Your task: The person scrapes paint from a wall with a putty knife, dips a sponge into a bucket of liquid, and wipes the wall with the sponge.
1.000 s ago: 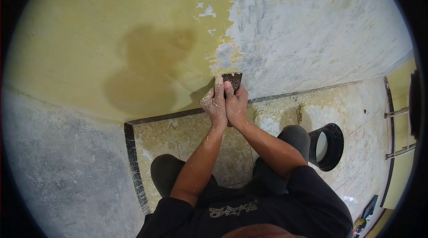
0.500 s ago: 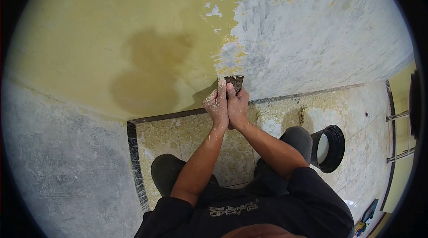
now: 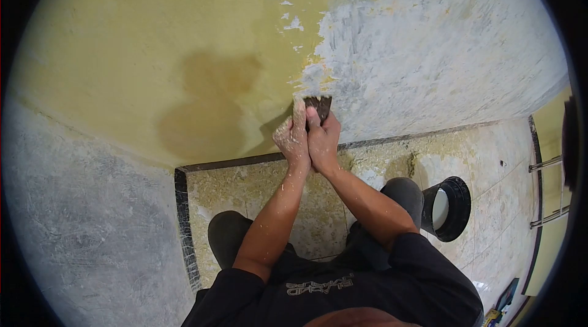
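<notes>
A paint scraper [image 3: 319,105] with a dark, paint-crusted blade is pressed against the wall at the ragged edge of the yellow paint [image 3: 245,15]. My right hand [image 3: 323,142] is closed around the scraper, its thumb lying along the blade. My left hand [image 3: 293,138], speckled with paint flakes, is closed against the scraper's left side, with one finger stretched up along the blade. Both wrists are close together. The handle is mostly hidden by my hands. To the right of the blade, the wall shows bare grey-white plaster [image 3: 422,51].
Paint scrapings cover the tiled floor [image 3: 306,229] between my knees. A black bucket [image 3: 462,207] with pale contents stands beside my right knee. Dark skirting [image 3: 239,163] runs along the wall's foot. A grey scraped wall [image 3: 92,223] is at left. Metal rails [image 3: 548,220] show at far right.
Both hands and the scraper have slid a little up the wall along the paint's edge. The view has shifted slightly. My grip looks the same.
</notes>
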Demonstrator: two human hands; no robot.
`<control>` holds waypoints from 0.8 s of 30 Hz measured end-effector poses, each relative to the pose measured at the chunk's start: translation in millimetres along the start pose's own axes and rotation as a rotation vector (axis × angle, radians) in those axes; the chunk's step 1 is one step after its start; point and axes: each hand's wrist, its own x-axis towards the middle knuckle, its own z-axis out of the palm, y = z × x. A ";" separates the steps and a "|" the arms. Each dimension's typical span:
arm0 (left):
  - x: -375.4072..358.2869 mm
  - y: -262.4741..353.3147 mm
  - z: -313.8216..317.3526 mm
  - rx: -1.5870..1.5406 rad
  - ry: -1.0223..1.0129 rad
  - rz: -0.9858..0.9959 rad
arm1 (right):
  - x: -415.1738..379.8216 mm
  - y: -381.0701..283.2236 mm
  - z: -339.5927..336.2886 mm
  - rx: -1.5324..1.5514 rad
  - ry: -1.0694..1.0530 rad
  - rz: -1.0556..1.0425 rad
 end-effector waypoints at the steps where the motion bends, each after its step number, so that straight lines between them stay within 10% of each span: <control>1: -1.9 10.9 3.0 -0.002 0.000 -0.003 | 4.6 -8.0 4.2 0.019 -0.008 -0.045; 24: 0.4 33.7 0.0 0.131 -0.012 0.100 | 1.3 -14.1 6.7 0.042 0.000 -0.046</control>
